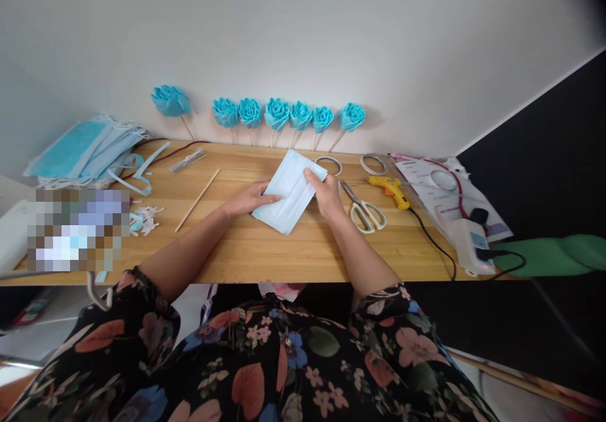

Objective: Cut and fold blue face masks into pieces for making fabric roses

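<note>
A pale blue pleated face mask (290, 202), with no ear loops showing, is held tilted above the wooden table between both hands. My left hand (253, 199) grips its left edge, thumb on top and fingers mostly hidden beneath. On the upper right, my right hand (326, 192) pinches the mask with the thumb on its face. Scissors with white handles (368, 216) lie just right of my right hand. A thin wooden stick (197, 201) rests left of my left hand.
Several blue mask-material flowers (277, 114) on sticks lean on the wall. A mask stack (80, 151) and cut strips (144, 173) are left. Tape rolls (374, 164), a yellow glue gun (389, 191), its cord and a power strip (471, 245) are right.
</note>
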{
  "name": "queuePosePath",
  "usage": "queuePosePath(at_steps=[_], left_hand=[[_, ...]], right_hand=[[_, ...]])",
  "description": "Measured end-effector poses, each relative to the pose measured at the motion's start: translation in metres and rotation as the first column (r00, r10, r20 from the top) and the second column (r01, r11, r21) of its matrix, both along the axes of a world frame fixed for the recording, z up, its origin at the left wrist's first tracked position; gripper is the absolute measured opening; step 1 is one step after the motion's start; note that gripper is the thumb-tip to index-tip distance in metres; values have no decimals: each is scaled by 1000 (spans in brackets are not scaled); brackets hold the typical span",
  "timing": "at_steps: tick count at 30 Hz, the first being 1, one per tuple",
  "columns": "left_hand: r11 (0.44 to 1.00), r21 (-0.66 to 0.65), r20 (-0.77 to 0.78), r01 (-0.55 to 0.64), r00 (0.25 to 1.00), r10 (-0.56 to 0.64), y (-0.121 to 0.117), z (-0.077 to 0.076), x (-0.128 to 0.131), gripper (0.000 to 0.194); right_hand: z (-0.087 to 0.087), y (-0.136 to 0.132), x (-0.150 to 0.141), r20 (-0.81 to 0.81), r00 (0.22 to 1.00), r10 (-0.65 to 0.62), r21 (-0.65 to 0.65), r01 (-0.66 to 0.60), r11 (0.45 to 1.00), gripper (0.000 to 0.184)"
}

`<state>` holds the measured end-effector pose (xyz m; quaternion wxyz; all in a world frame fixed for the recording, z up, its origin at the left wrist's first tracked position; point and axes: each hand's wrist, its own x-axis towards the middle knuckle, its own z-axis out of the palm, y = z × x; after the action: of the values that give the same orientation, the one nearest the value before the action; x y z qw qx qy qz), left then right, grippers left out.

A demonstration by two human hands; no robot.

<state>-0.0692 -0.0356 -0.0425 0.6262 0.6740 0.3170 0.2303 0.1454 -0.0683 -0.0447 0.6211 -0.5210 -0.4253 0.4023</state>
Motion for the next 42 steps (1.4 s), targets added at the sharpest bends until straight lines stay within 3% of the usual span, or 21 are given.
queuePosePath(at_steps=[4, 8, 14, 18, 22, 31, 38, 42], left_hand=[[1000, 21, -36, 21, 999, -21, -3, 4, 2, 54], [999, 41, -14, -12, 1000, 12, -4, -1, 4, 50], [944, 77, 94, -320, 945, 313, 0, -9, 5, 58], [898, 102, 138, -428, 900, 413, 1, -10, 7, 64], [884, 119, 150, -453, 888, 435, 1, -11, 8, 63], [886, 142, 197, -441, 890, 411, 10, -12, 8, 71], [895, 95, 128, -437, 897, 424, 5, -12, 8, 59], [899, 90, 183, -429, 894, 409, 0, -7, 8, 55]], right_hand=[[2, -2, 0, 18, 1000, -11, 12, 10, 1000, 42], [7, -6, 1, 58, 998, 34, 61, -38, 997, 44], [7, -6, -2, 234, 945, 228, 162, -269, 949, 42], [6, -6, -2, 394, 903, 172, 90, -224, 971, 28], [7, -5, -2, 441, 889, 122, 93, -181, 979, 26], [-2, 0, -1, 453, 869, 201, 42, -246, 968, 36], [3, -4, -2, 542, 827, 151, 50, -211, 976, 31], [9, -9, -2, 548, 830, 103, 91, -182, 979, 35]])
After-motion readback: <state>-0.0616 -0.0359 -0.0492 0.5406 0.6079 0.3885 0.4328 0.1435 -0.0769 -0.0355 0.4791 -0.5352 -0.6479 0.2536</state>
